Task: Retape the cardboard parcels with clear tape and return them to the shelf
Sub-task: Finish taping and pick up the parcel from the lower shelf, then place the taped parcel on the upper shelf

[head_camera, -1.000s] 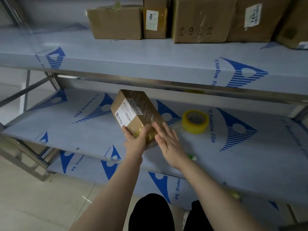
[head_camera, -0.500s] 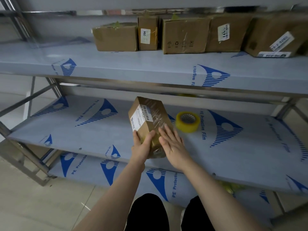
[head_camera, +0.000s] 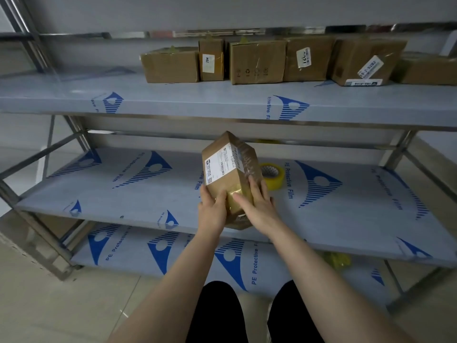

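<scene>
The grey steel shelving rack (head_camera: 123,194) with blue-printed protective film fills the frame; a row of brown cardboard parcels (head_camera: 257,61) stands on its top shelf, upper centre to upper right. The small brown labelled cardboard parcel (head_camera: 227,167) is at centre frame, tilted, held above the middle shelf. My left hand (head_camera: 212,209) grips its lower left corner, thumb curled over the front; my right hand (head_camera: 259,206) lies flat and fairly straight on the taped side.

I judge I should rub the tape down firmly; then lift with both hands to the gap left of the row.

The yellow-cored roll of clear tape (head_camera: 273,178) is half hidden behind the parcel; the parcel's underside is unseen, so I cannot tell whether the seam is sealed; the rightmost parcel is cut off.
</scene>
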